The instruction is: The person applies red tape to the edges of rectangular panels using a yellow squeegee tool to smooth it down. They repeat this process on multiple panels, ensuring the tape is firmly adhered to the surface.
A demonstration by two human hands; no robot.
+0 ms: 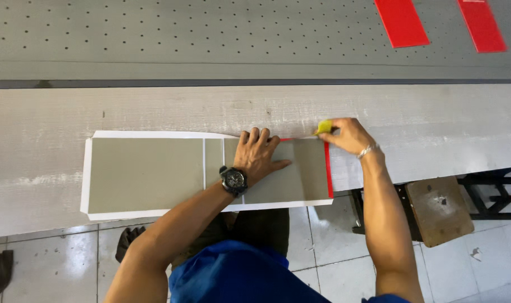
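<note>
Pressing down with my left hand (260, 154), I am keeping its fingers spread flat and gripping nothing, pinning the grey board panels (210, 171) that are lying on a white cover sheet (154, 214) along the near edge of the counter (424, 120). My right hand (348, 134) is pinching its fingers closed around a small yellow smoothing tool (324, 127) at the sheet's far right corner, just above the red edge strip (328, 168). I am judging the boards stiff and light, the sheet thin and easily creased, so flat palm pressure is suiting it better than pinching. No containers are showing; two red sheets (402, 21) are lying well apart on the perforated bed (154, 33).
</note>
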